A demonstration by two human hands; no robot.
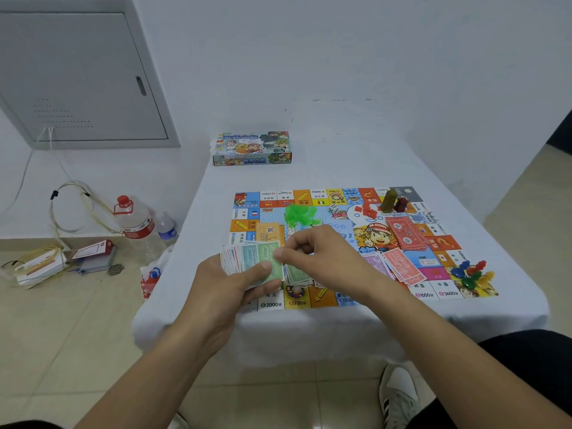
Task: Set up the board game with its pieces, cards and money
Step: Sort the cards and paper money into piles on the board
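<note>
The game board lies flat on a white-clothed table, its near edge close to the table's near edge; bare cloth remains along the left edge and across the far half, where only the game box stands near the far left corner. The left hand is closed on a fanned stack of play money over the board's near left corner. The right hand pinches the green 500 note on top of that stack between thumb and forefinger. On the board: orange notes toward the left edge, green notes partly hidden under the right hand, red notes right of centre, green plastic houses and a die toward the far edge, red houses, coloured pawns at the near right corner. Floor left of the table is cluttered with a large water bottle, cables and boxes. A grey wall panel is cut off at the frame's left edge. Board print is mostly illegible.
</note>
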